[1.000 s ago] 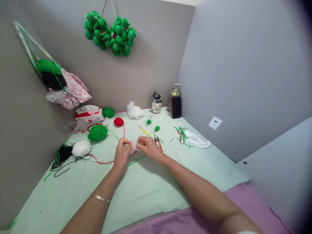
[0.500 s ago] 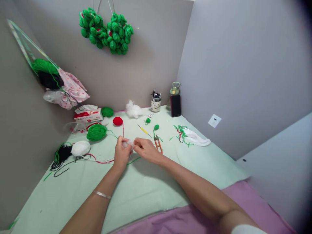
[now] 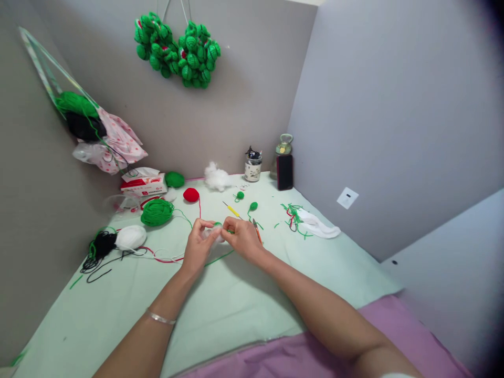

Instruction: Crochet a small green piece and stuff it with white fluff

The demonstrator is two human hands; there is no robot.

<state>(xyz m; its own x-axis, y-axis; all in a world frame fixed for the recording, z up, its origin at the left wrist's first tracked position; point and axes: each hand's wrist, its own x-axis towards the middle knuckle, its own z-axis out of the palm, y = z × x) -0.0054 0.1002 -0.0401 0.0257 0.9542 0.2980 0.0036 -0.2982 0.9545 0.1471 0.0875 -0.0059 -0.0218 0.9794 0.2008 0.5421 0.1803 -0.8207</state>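
Observation:
Over the middle of the table my left hand (image 3: 197,245) is closed, thumb and fingers pinching a tuft of white stuffing (image 3: 213,234). Bits of a small green crocheted piece (image 3: 218,224) show behind the tuft and by the right fingertips; most of it is hidden. My right hand (image 3: 242,237) touches the tuft from the right, its fingers pinched at the green. Just beyond the right hand lie orange-handled thread snips (image 3: 257,232), partly covered, and a yellow-handled crochet hook (image 3: 233,210). Two small green crocheted balls (image 3: 253,206) lie farther back.
Green yarn (image 3: 156,212), a red yarn ball (image 3: 191,195), white yarn (image 3: 130,238) and black yarn (image 3: 104,244) sit to the left. A stuffing heap (image 3: 216,177), a jar (image 3: 252,169) and a phone (image 3: 285,172) stand at the back. Yarn scraps (image 3: 293,215) and white cloth (image 3: 317,223) lie right.
Both hands have shifted slightly right, the right one now covering part of the snips and hook. Green has come into sight between the hands beside the white stuffing.

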